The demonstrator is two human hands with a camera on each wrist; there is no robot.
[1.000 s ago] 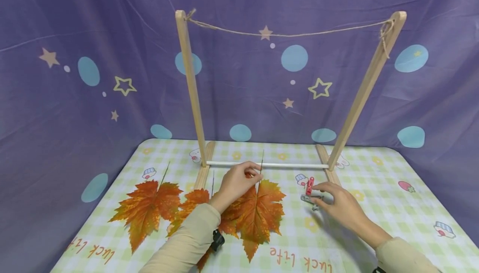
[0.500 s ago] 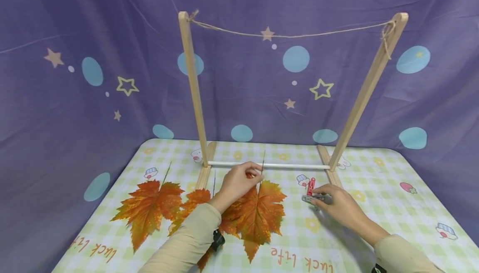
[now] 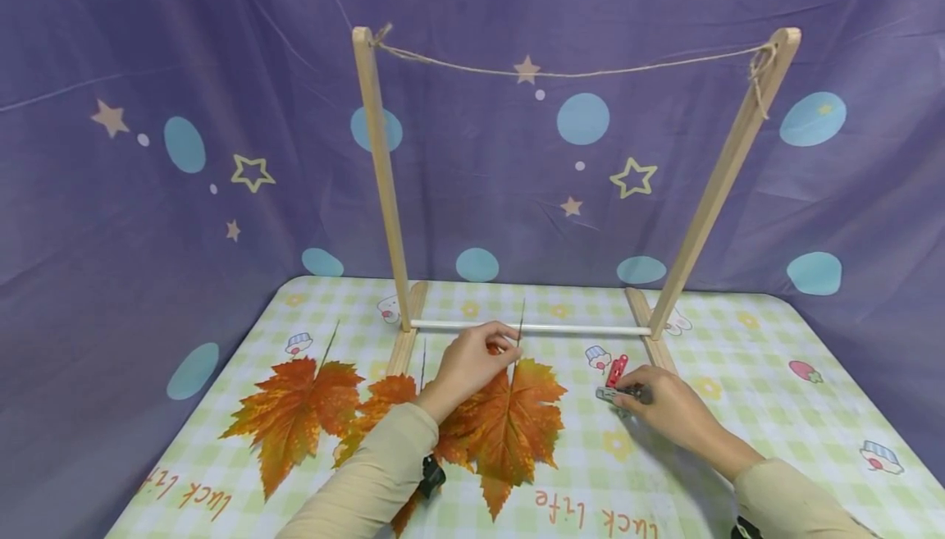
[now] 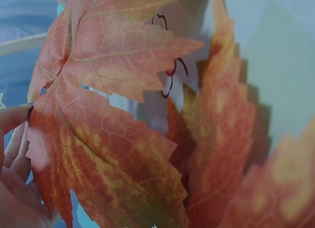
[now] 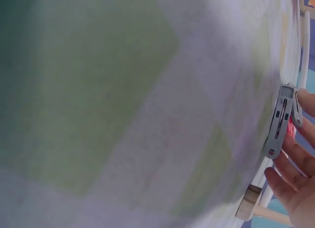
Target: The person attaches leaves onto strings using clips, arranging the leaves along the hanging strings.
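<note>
My left hand (image 3: 472,365) pinches the thin stem of an orange maple leaf (image 3: 513,432), whose blade spreads below the fingers. In the left wrist view, this leaf (image 4: 103,134) covers much of the picture, with the fingertips at its left edge. My right hand (image 3: 675,408) is low over the table, thumb and fingers pinching a grey clothespin (image 3: 645,394). Another grey clothespin (image 5: 279,122) lies right at the fingertips, large in the right wrist view. A red clothespin (image 3: 617,369) leans just beyond them, mostly hidden in the right wrist view.
A wooden frame (image 3: 710,203) stands behind the hands, with a twine line (image 3: 576,75) tied between its post tops and a white rod (image 3: 576,328) low down. More maple leaves (image 3: 299,416) lie left on the checked tablecloth (image 3: 782,391). A purple curtain (image 3: 472,170) hangs behind.
My right thumb and fingers have closed on a grey clothespin beside the red one. The red clothespin has tilted to the right. My left hand stays at the leaf stem.
</note>
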